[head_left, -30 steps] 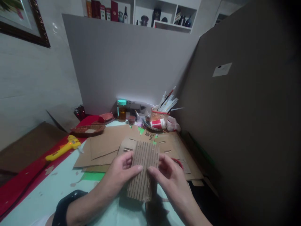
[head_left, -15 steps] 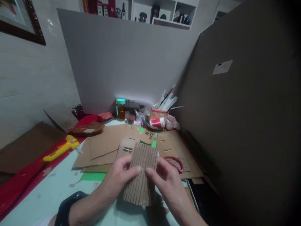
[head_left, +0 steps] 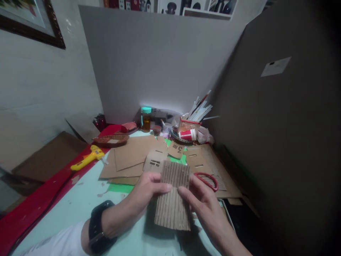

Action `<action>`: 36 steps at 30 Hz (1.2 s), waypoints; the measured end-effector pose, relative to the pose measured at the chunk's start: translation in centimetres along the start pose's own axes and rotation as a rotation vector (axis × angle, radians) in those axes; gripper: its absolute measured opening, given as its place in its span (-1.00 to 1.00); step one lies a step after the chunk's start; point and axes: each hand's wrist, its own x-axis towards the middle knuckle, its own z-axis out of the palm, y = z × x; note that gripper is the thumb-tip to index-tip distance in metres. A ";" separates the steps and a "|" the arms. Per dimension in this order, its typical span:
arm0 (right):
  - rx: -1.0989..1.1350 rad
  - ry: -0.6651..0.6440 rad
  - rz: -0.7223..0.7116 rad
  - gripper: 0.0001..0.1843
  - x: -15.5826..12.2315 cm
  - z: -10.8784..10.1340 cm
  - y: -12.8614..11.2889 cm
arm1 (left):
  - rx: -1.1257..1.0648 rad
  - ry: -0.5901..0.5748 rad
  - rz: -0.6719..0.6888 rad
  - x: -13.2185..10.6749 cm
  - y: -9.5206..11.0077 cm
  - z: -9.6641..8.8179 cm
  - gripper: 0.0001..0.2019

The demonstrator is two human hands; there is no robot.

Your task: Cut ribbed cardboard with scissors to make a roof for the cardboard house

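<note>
Between my two hands is a ribbed piece of corrugated cardboard (head_left: 173, 209), held above the table's near side, its ridges running lengthwise. My left hand (head_left: 150, 188) grips its left edge, thumb on the ribbed face and fingers partly behind. From the opposite edge my right hand (head_left: 201, 195) pinches it the same way; those fingers are partly hidden. Just beyond my right hand lie red-handled scissors (head_left: 215, 183), their blades out of sight. A rounded cardboard piece with a cut-out window (head_left: 151, 160) lies behind the ribbed piece.
Flat cardboard sheets (head_left: 128, 154) cover the middle of the table, more (head_left: 229, 185) at the right. A yellow glue gun (head_left: 89, 158) rests at the left near a wicker tray (head_left: 112, 141). Farther back stand a teal-lidded jar (head_left: 146, 121) and a box of white sticks (head_left: 189, 125). Grey panels (head_left: 165, 64) enclose the back.
The view has shifted, so the whole scene sits farther right and slightly higher. Both hands keep hold of the ribbed cardboard, which now faces me a little more squarely.
</note>
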 end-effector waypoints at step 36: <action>-0.361 -0.073 -0.675 -0.44 -1.0 -1.6 -0.5 | -0.056 -0.008 -0.010 -1.7 2.3 -0.3 -0.83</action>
